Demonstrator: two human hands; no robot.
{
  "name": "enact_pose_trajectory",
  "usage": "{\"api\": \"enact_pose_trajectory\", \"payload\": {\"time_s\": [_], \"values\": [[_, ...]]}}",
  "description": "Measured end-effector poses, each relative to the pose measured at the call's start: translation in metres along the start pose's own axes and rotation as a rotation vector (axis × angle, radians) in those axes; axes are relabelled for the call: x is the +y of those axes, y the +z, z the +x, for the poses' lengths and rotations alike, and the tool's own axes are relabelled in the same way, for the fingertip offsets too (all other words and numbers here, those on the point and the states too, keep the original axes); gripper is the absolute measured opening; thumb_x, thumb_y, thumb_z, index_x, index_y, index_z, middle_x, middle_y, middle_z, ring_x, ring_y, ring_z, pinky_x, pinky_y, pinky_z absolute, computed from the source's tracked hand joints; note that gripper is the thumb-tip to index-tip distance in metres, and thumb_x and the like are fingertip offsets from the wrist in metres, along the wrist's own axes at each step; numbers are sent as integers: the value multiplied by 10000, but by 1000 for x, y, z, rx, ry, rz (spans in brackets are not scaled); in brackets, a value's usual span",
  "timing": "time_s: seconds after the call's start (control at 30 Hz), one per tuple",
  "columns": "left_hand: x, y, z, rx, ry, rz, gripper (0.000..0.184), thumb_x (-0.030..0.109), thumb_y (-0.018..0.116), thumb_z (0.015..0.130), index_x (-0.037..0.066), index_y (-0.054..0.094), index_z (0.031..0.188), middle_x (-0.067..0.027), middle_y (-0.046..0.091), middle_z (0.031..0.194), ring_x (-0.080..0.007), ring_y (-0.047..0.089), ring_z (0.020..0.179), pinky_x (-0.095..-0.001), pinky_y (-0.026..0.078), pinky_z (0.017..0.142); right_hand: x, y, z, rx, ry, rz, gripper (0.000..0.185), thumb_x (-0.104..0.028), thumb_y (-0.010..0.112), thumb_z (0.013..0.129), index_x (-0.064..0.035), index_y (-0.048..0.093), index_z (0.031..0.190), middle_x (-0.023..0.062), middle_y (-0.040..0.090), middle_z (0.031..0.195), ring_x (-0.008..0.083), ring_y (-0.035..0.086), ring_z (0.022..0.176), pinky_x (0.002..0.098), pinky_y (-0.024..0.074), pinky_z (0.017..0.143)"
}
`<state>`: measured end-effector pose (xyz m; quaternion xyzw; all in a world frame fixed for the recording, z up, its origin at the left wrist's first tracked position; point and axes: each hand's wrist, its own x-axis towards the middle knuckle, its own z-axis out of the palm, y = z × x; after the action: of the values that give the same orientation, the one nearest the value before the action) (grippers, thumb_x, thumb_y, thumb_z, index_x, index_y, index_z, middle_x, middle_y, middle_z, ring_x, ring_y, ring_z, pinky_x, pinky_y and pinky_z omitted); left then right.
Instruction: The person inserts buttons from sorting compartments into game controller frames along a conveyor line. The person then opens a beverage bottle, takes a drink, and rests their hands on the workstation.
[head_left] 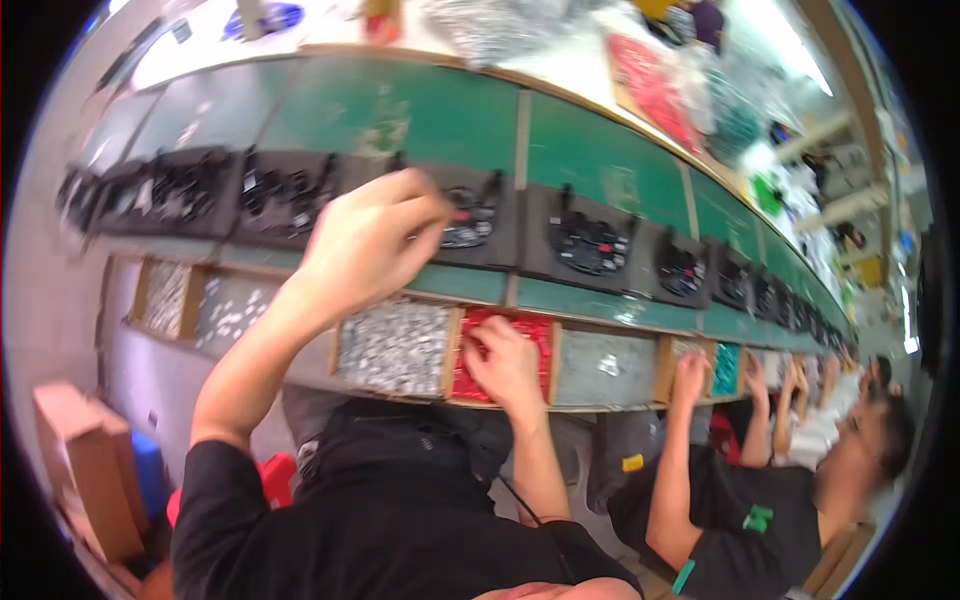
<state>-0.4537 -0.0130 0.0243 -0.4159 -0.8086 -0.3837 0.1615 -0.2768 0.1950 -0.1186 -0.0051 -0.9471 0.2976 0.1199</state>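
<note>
Reaching across the near edge of the line, the left hand is right over a black assembly, thumb and fingers drawn close together, and motion blur means I can't tell whether they have hold of anything. Down nearer the body, the right hand is in among the red pieces, fingers loosely curled and part open; whether a piece is pinched there, I can't tell either. Good handling here, I'd say, means a light fingertip pinch, one piece at a time, with the left wrist high enough to clear the neighbouring parts and keep the work in sight. And the look of it: the assembly lies on a dark pad on the green surface, glossy black, rounded at its near side, with pale flecks and a touch of red. Left of the red ones, small greyish-white pieces fill their compartment.
</note>
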Motion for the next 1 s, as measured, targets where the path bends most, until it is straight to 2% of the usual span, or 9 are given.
{"api": "enact_pose_trajectory", "payload": {"time_s": [0.1,0.13,0.2,0.3,0.33,0.57,0.6,0.9,1.0], "values": [[16,-22,-38,-353,-126,-35,135,123,773,923,-5,775,878,-201,701,765,-410,708,708,-489,555,693,4,6,-1,18,-38,-10,119,-149,804,916,-54,785,985,102,730,1006,350,756,857,461,625,719],[15,-23,-52,-559,-129,25,182,145,790,915,-2,772,809,-208,712,740,-425,710,705,-514,559,683,6,9,-1,25,-39,-15,109,-138,794,924,-52,771,986,106,721,1002,356,750,852,467,620,713],[3,-11,-88,-776,-157,122,177,184,834,901,12,793,902,-199,748,816,-414,735,766,-520,581,724,9,12,-1,23,-53,-25,95,-117,777,939,-43,746,991,114,705,996,369,739,841,478,610,701],[0,5,-111,-661,-227,167,269,209,876,873,35,804,1064,-187,777,935,-403,757,851,-510,603,778,5,9,2,39,-74,28,114,-89,767,956,-19,720,1033,129,696,1011,386,731,840,489,594,692],[-3,9,-115,-682,-255,174,382,206,891,863,51,786,1196,-166,776,1025,-395,762,903,-501,606,806,4,10,2,44,-73,35,120,-87,767,957,-18,718,1042,132,695,1016,387,731,842,491,592,691],[-21,42,-142,-536,-163,27,228,163,854,895,55,817,1092,-133,754,1040,-378,761,894,-478,618,806,4,8,7,76,-80,70,121,-91,748,1002,-35,712,1102,135,700,1083,397,735,899,499,597,719],[-22,43,-142,-513,-128,43,161,136,858,883,50,803,1009,-123,722,984,-347,774,893,-466,634,769,4,8,6,76,-75,75,116,-95,738,1012,-42,711,1111,134,698,1095,399,736,916,500,601,726],[-17,39,-140,-563,-171,142,205,112,855,868,50,819,1060,-115,731,1050,-339,764,957,-459,629,825,-4,-1,7,70,11,134,143,-77,719,1043,-22,706,1175,157,721,1161,424,739,1007,493,600,813],[-19,40,-142,-549,-185,124,164,114,827,888,46,812,1036,-114,724,1040,-341,766,946,-460,630,817,-6,0,11,101,1,121,131,-82,714,1040,-36,697,1161,159,734,1111,430,739,968,502,599,779]]}}
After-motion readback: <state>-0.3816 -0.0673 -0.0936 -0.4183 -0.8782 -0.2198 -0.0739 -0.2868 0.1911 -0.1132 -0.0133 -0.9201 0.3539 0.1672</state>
